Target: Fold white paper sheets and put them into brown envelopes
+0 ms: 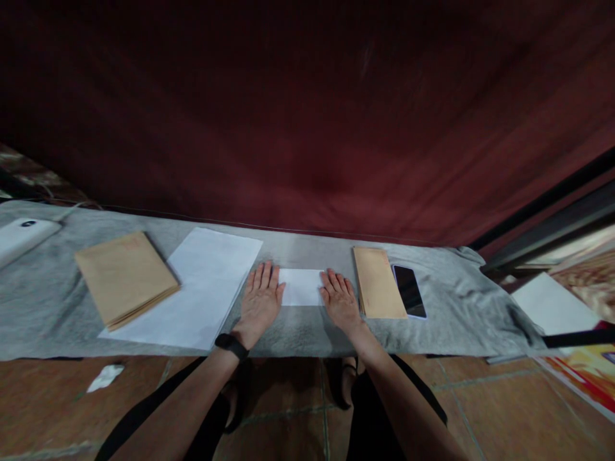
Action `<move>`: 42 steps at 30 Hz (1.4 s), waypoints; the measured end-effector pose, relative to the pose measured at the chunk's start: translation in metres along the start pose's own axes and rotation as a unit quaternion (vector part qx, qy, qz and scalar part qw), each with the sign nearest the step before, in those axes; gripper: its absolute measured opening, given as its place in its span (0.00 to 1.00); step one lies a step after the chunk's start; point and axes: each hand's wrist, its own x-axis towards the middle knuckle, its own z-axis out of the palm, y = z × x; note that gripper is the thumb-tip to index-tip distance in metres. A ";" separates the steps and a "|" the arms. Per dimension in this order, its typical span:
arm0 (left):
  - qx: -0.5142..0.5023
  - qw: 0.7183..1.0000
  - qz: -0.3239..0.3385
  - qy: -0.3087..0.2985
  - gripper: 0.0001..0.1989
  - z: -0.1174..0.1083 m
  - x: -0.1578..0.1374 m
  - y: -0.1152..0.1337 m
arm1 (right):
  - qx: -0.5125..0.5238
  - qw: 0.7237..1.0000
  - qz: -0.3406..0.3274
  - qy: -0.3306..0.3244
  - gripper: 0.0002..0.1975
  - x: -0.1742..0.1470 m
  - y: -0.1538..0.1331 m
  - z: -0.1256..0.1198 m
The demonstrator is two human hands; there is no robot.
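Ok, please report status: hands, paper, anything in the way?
Left hand, right hand: palms down, opposite ends. Small white paper: flat between them. Brown stack: beside right hand, off paper.

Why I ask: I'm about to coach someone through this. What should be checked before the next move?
1. Left hand at the left end of the small white paper, palm down: ok.
2. Right hand at its right end, palm down: ok.
3. Small white paper lying flat between the hands: ok.
4. Any layers in it lined up: cannot tell; too small to make out.
5. Large white paper free of other things: not ok; the wide brown stack overlaps it.
6. Dark-screened phone away from the small white paper: ok; it lies beyond the narrow brown stack.
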 end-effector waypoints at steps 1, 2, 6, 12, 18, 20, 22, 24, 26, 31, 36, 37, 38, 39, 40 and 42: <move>-0.013 1.000 0.019 0.002 0.29 0.000 -0.001 0.005 | 0.000 1.000 -0.001 -0.001 0.25 0.000 0.000 0.000; -0.031 0.998 0.048 -0.004 0.29 -0.001 -0.003 0.012 | 0.000 1.000 -0.002 -0.002 0.25 0.000 0.000 -0.001; -0.112 0.966 0.220 -0.072 0.26 -0.001 -0.014 0.039 | -0.001 1.000 -0.013 -0.014 0.25 0.001 0.005 -0.002; -0.158 0.938 0.296 -0.090 0.24 -0.009 -0.016 0.048 | 0.026 0.998 -0.047 -0.036 0.24 0.006 0.019 -0.008; -0.157 0.928 0.322 -0.105 0.24 -0.013 -0.010 0.045 | 0.040 0.997 -0.053 -0.041 0.24 0.008 0.022 -0.010; -0.151 0.932 0.313 -0.102 0.24 -0.009 -0.008 0.047 | 0.037 0.997 -0.051 -0.041 0.24 0.008 0.022 -0.010; -0.146 0.938 0.299 -0.099 0.24 -0.004 -0.005 0.049 | 0.035 0.997 -0.050 -0.042 0.24 0.008 0.022 -0.009; -0.140 0.944 0.283 -0.101 0.25 0.003 -0.002 0.051 | 0.036 0.997 -0.050 -0.044 0.24 0.008 0.023 -0.009; -0.133 0.948 0.271 -0.104 0.26 0.008 0.002 0.053 | 0.036 0.997 -0.051 -0.044 0.24 0.007 0.023 -0.010; -0.114 0.956 0.248 -0.105 0.26 0.014 0.008 0.056 | 0.030 0.998 -0.049 -0.041 0.25 0.005 0.021 -0.014; -0.101 0.965 0.223 -0.097 0.26 0.018 0.013 0.062 | 0.043 0.997 -0.038 -0.045 0.24 0.003 0.019 -0.019; -0.099 0.966 0.219 -0.095 0.26 0.019 0.014 0.062 | 0.050 0.997 -0.036 -0.043 0.24 0.003 0.019 -0.019; -0.096 0.967 0.215 -0.094 0.26 0.020 0.015 0.063 | 0.061 0.997 -0.035 -0.039 0.23 0.004 0.018 -0.020; -0.094 0.968 0.213 -0.093 0.26 0.022 0.016 0.063 | 0.073 0.996 -0.035 -0.034 0.23 0.004 0.017 -0.020; -0.093 0.968 0.212 -0.093 0.26 0.023 0.017 0.063 | 0.087 0.995 -0.037 -0.028 0.23 0.004 0.016 -0.019; -0.091 0.968 0.212 -0.096 0.26 0.024 0.018 0.063 | 0.110 0.993 -0.047 -0.019 0.23 0.003 0.011 -0.019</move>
